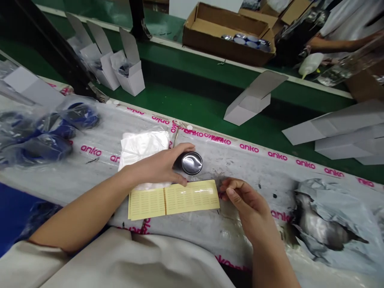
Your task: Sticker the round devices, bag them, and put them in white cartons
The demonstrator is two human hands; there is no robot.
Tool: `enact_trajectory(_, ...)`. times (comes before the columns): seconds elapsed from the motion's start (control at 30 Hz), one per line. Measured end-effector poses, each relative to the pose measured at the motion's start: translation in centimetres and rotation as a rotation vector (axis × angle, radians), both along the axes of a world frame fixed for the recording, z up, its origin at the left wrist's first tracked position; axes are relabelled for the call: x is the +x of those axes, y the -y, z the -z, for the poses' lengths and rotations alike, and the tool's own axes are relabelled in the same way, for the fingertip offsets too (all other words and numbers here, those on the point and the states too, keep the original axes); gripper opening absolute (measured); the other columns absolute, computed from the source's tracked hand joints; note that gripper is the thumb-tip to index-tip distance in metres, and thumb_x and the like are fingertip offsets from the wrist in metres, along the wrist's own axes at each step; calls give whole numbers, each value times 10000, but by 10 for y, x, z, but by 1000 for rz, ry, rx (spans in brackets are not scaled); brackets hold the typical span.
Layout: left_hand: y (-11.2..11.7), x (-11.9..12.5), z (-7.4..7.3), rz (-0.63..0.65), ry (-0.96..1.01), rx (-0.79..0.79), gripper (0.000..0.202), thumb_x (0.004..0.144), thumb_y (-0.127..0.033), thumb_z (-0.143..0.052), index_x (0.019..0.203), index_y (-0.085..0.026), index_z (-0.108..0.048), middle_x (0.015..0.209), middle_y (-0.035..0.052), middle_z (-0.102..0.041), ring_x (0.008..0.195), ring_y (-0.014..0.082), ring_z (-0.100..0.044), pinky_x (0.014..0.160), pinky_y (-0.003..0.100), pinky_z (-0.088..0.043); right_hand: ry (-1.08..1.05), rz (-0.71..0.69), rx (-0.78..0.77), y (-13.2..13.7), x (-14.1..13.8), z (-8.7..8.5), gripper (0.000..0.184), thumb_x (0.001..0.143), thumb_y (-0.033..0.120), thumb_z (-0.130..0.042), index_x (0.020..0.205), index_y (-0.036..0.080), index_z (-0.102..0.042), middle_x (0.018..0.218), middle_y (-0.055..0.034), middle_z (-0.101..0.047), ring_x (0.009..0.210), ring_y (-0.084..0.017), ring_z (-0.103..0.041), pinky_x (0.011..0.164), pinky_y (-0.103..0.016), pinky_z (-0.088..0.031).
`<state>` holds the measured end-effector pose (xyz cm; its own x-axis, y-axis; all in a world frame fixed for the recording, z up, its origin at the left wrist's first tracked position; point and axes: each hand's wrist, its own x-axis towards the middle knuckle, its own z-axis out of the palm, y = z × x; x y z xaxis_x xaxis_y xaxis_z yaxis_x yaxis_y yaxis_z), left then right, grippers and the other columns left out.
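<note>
My left hand (163, 166) curves around a short, dark cylinder with a shiny round top (192, 163), gripping it from the left side. Just below it lies a stack of yellow label sheets (192, 198) printed with rows of small text, with a brown band across it. At the sheets' right end, my right hand (243, 200) is closed with thumb and forefinger pinched together. Whatever is between those fingertips is too small to make out. Partly under my left forearm is a pile of white plastic bags (144, 146).
Blue items wrapped in clear plastic (57, 128) lie at left. A torn grey plastic bag (339, 224) is at right. Open white boxes (247, 104) stand on the green surface (174, 104) beyond. A cardboard box (222, 44) holds round pieces; another person's arm (339, 45) is at top right.
</note>
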<state>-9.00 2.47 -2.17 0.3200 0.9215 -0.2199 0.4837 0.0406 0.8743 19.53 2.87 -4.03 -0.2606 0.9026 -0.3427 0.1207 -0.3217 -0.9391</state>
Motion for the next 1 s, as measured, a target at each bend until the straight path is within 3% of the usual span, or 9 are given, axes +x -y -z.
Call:
enact_trajectory(0.1, -1, -13, -7, 54, -25, 43, 756, 814, -239, -770, 1483, -323, -425, 1498, 54, -558, 1356, 291, -544, 1099, 451, -452, 16, -9, 36, 0, -2, -2, 329, 803, 514, -813, 775, 226, -657, 933, -31, -631, 822, -177, -578, 732, -284, -467)
enact_trajectory(0.2, -4, -14, -5, 27, -47, 182, 558, 806, -230, -781, 1323, -280, -577, 1355, 49, -652, 1269, 273, -599, 1077, 439, -473, 31, -2, 57, 1, -4, -4, 329, 808, 510, -804, 775, 220, -651, 943, -43, -635, 860, -196, -578, 733, -295, -460)
enact_trajectory(0.3, -3, -2, 6, -32, 1, 286, 465, 780, -275, -822, 1191, -258, -605, 1270, 54, -665, 1190, 264, -633, 1016, 431, -518, 11, -7, 62, 1, -10, -11, 286, 838, 475, -770, 790, 227, -635, 947, -41, -625, 829, -193, -566, 713, -304, -461)
enact_trajectory(0.5, 4, 20, 18, -49, 69, 298, 483, 811, -201, -761, 1215, -283, -509, 1423, 64, -580, 1283, 269, -596, 1029, 460, -520, 132, -155, 274, -2, -38, -28, 147, 937, 363, -617, 849, 245, -617, 1096, -62, -588, 966, -224, -575, 754, -333, -476)
enact_trajectory(0.67, 2, 18, 14, -89, 43, 239, 520, 797, -207, -755, 1259, -287, -528, 1347, 59, -629, 1229, 279, -628, 997, 444, -542, 205, -228, 384, -6, -57, -35, 93, 965, 284, -551, 896, 245, -599, 1158, -72, -565, 1010, -215, -587, 773, -339, -508)
enact_trajectory(0.83, 0, 13, 16, 31, 119, 307, 481, 875, -138, -656, 1319, -289, -549, 1454, 64, -577, 1380, 252, -527, 1139, 453, -456, 340, -287, 479, -8, -64, -43, 98, 964, 224, -526, 897, 238, -596, 1195, -84, -547, 1034, -220, -600, 823, -379, -528)
enact_trajectory(1.0, -1, 13, 18, 27, 144, 333, 452, 871, -143, -680, 1286, -290, -576, 1414, 73, -596, 1356, 260, -545, 1103, 444, -490, 373, -278, 528, -6, -67, -39, 88, 953, 190, -530, 909, 235, -592, 1198, -95, -547, 1110, -246, -600, 889, -437, -541)
